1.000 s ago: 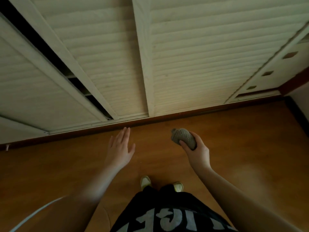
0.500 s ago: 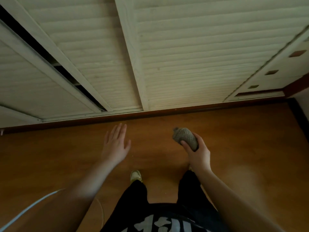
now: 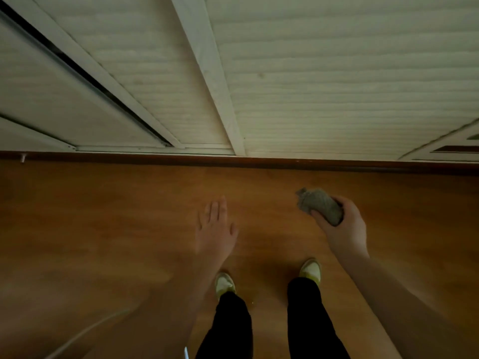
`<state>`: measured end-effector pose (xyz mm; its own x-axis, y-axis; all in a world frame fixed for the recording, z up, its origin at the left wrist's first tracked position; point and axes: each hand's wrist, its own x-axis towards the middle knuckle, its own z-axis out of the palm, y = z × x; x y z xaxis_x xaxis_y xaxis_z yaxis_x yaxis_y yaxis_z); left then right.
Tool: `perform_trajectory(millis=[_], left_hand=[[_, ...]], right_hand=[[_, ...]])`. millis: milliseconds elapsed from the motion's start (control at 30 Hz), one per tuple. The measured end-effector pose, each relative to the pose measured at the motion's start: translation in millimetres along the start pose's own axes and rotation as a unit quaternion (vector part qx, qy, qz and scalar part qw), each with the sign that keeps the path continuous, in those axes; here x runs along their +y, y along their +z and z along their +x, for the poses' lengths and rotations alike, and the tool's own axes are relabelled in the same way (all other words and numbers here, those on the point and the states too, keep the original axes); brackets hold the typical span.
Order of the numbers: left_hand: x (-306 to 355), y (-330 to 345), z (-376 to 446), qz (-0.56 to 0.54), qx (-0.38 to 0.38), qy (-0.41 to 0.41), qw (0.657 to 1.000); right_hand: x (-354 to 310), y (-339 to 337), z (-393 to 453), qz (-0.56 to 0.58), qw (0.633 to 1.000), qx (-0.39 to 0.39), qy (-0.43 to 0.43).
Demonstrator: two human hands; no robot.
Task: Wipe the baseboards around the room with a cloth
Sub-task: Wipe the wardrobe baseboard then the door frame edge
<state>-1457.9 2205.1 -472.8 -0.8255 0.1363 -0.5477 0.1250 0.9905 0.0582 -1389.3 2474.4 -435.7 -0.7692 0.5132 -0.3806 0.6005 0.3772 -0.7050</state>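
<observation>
No text, label, brand, number or sign is legible anywhere in my view.
</observation>
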Motion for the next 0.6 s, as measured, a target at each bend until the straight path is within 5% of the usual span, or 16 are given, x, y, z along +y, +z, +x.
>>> perform_trajectory(millis=[300, 600], left_hand=[[-48.2, 140.1, 129.9, 0.06, -0.032, 0.043, 0.997], [-68.4, 231.6, 239.8, 0.118, -0.044, 0.176, 0.976]], right_hand=[[91.2, 155.8, 88.6, -0.039, 0.999, -0.026, -0.019], [159.0, 281.9, 163.3, -0.068, 0.993, -0.04, -0.084]])
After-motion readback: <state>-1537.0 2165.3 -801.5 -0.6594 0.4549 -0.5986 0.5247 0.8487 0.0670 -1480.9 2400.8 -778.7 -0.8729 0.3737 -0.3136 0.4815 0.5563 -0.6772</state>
